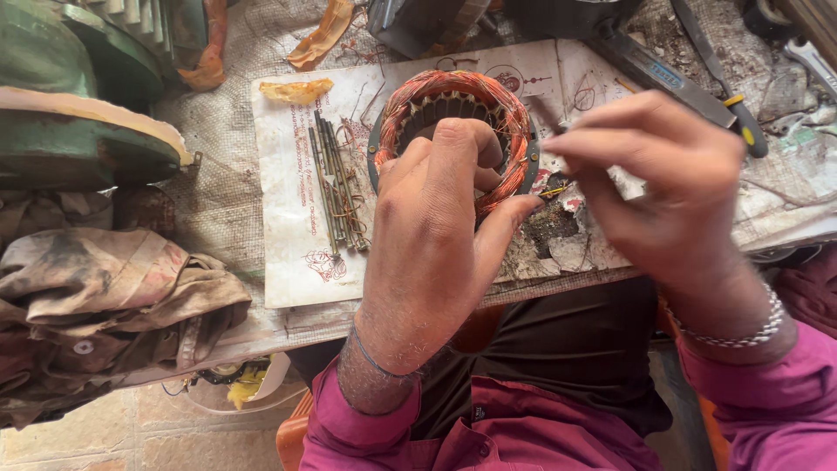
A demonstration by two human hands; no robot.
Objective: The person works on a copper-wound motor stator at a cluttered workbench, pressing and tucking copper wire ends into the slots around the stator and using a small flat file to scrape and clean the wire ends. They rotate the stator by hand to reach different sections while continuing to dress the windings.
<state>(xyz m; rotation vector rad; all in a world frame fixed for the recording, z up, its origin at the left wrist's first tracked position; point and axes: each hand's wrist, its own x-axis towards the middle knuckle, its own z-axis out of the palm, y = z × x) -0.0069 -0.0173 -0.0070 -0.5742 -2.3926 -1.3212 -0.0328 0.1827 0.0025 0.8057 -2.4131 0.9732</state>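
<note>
Copper windings crown the stator (453, 122), which sits on a marked white sheet (288, 227) on the bench; the left hand (436, 227) arches over it from the near side, fingers curled down into the bore and thumb spread against the outer rim. The right hand (671, 174) hovers just to its right, wrist bent, fingertips pinched on something thin that I cannot make out. Thin rods (336, 187) lie on the sheet left of the stator.

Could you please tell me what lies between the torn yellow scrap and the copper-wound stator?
In the head view, a bundle of thin rods lies on the paper between the scrap and stator.
</note>
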